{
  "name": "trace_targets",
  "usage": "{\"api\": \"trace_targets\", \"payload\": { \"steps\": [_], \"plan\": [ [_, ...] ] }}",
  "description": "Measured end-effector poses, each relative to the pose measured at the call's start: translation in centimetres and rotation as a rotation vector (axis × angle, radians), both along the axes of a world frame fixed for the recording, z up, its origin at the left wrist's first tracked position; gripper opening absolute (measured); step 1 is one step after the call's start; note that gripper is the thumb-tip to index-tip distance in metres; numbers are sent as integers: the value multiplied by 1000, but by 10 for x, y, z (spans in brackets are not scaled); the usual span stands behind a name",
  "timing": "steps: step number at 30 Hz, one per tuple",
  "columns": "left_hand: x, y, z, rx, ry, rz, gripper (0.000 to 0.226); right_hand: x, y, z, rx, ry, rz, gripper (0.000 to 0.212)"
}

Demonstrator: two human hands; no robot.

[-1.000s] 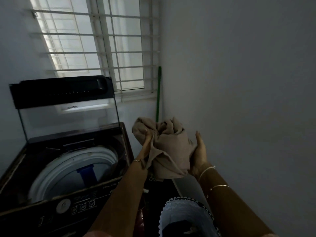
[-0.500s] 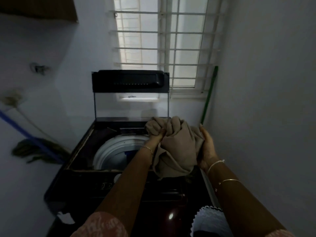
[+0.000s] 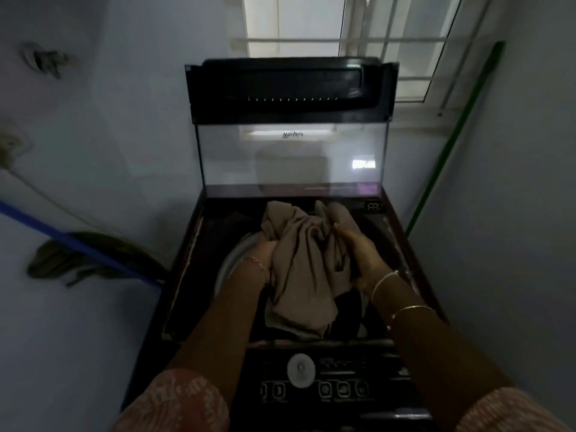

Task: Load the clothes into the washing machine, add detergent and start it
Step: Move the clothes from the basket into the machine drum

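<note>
A dark top-loading washing machine (image 3: 184, 275) stands in front of me with its glass lid (image 3: 293, 157) raised upright. I hold a bundled beige garment (image 3: 299, 269) right over the drum opening (image 3: 230, 260). My left hand (image 3: 265, 257) grips its left side and my right hand (image 3: 358, 254) grips its right side, fingers curled into the cloth. The lower folds hang down into the opening. The control panel with a round dial (image 3: 300, 370) and several buttons runs along the near edge. No detergent is in view.
A green pole (image 3: 455, 141) leans in the right corner by the barred window (image 3: 358, 42). A blue-handled broom (image 3: 78, 254) leans on the left wall. Walls stand close on both sides of the machine.
Both hands carried the beige garment from the right of the machine to above the drum and lowered it. My view turned left and down; the laundry basket left the frame.
</note>
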State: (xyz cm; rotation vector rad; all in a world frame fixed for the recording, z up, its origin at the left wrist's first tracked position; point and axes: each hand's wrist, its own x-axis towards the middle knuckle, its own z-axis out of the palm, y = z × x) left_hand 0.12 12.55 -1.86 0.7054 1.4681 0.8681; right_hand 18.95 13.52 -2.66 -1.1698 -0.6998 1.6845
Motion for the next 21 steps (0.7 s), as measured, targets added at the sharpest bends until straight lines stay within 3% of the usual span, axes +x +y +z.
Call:
{"api": "trace_targets", "payload": {
  "steps": [3,6,13,17,21],
  "plan": [
    [-8,11,-22,-50,-161,63,20,-17,13,-31,-61,36,-4,31],
    [-13,27,-53,-124,-350,31,49,-29,24,-52,-131,-47,0,24],
    [-19,35,-101,-394,-189,-115,61,-37,24,-90,-213,-404,280,33],
    [-3,43,-102,-399,-183,-197,57,-39,17,-88,-351,-312,398,26],
    [19,56,-98,-330,-71,-220,56,-31,22,-79,-347,-277,307,21]
  ]
}}
